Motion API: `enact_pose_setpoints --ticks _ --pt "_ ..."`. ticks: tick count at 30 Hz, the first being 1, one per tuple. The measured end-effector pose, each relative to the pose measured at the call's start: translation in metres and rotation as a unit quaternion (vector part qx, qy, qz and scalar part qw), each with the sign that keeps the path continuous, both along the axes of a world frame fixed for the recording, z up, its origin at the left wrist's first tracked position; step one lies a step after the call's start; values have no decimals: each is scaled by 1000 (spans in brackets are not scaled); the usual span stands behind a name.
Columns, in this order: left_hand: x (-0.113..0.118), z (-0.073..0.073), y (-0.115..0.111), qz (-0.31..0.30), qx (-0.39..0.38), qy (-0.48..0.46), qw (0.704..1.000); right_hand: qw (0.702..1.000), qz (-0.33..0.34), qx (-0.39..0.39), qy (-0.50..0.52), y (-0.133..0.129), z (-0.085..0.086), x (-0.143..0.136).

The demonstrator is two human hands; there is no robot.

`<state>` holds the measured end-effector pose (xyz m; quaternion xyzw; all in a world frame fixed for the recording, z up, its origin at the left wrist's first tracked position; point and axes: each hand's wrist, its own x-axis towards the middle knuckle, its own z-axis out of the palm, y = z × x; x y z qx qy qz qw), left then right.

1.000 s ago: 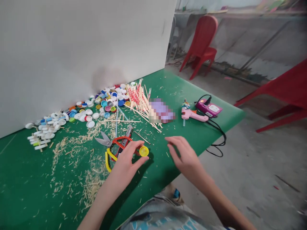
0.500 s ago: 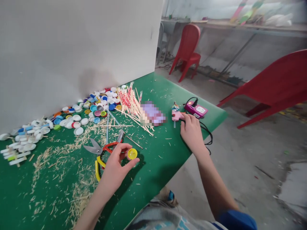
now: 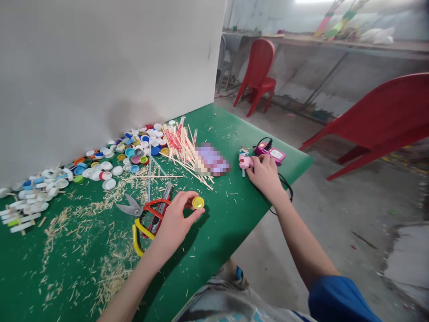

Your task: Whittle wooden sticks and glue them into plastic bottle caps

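Observation:
My left hand [image 3: 176, 218] holds a yellow bottle cap [image 3: 198, 203] between thumb and fingers, its hollow side up, over the green table. My right hand [image 3: 266, 175] is closed around part of a pink glue gun [image 3: 246, 162] near the table's right edge; the palm hides its grip. A clear glue stick pokes out of the gun. Left of my left hand lie shears [image 3: 131, 207] with red and yellow handles, their blades apart. A box cutter [image 3: 164, 202] lies partly beneath the shears' handles.
Behind lie a heap of bottle caps [image 3: 107, 166], wooden sticks [image 3: 182, 145] with red wrapping, and a blurred-out purple item [image 3: 214, 159]. Joined caps and sticks [image 3: 28, 208] lie at far left amid wood shavings [image 3: 112, 286]. A purple power strip [image 3: 271, 153] with a black cord stands by my right hand.
My left hand has moved right and slightly away from me with the yellow cap, uncovering more of the box cutter. My right hand has closed further over the glue gun.

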<state>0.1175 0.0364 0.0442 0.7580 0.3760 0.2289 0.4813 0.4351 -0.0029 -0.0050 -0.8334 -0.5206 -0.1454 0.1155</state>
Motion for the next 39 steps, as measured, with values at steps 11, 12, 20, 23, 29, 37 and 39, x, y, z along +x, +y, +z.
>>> enact_pose_setpoints --ticks 11,12,20,23,29,37,39 --pt "36 -7 11 -50 63 51 995 984 55 53 162 -30 22 1" --pt "39 -10 11 -54 68 57 995 980 59 59 181 -34 22 1" --pt "47 -33 17 -93 91 69 989 933 122 60 334 -82 44 -23" --pt "47 -37 18 -99 97 65 988 914 122 25 387 -95 50 -35" --pt "47 -40 18 -99 102 62 988 880 151 -62 447 -108 49 -54" --pt "44 -42 18 -100 99 59 988 854 180 -99 477 -103 50 -71" --pt "44 -44 19 -101 100 56 988 855 181 -95 477 -101 51 -72"
